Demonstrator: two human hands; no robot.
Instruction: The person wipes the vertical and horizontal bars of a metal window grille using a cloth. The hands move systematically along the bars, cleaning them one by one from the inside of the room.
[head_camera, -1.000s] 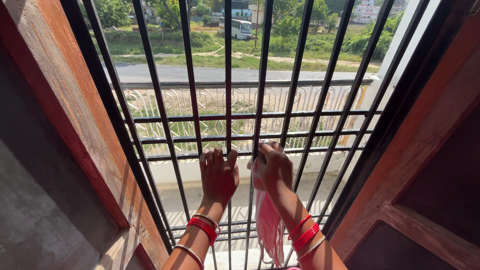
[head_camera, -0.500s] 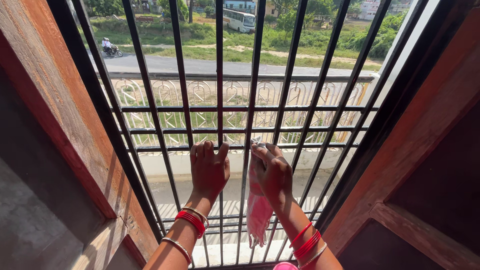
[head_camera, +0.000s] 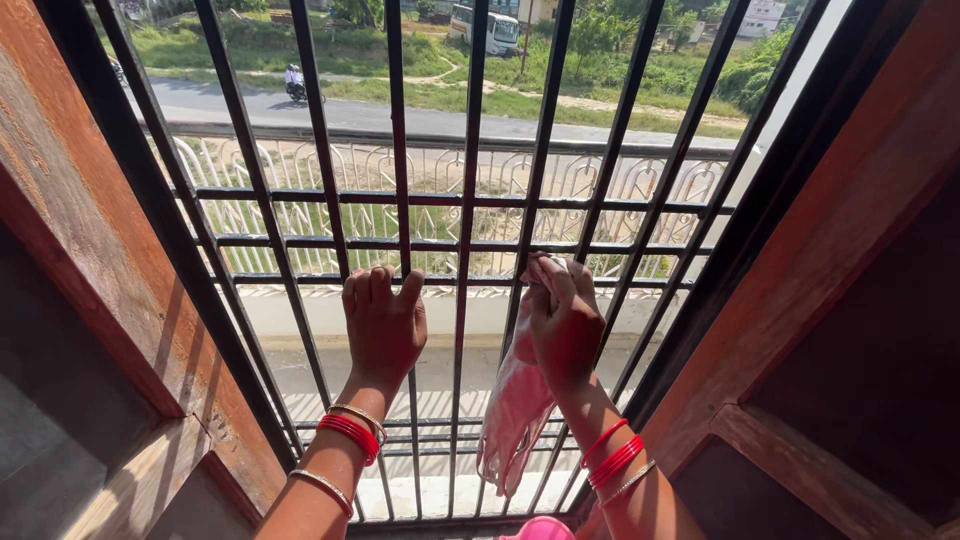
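Cloth (head_camera: 515, 405) top hidden by right hand (head_camera: 562, 325).

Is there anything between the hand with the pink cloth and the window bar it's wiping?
Nothing visible. The right hand presses the pink cloth straight against a black window bar; the rest of the cloth hangs below. The left hand grips another bar nearby.
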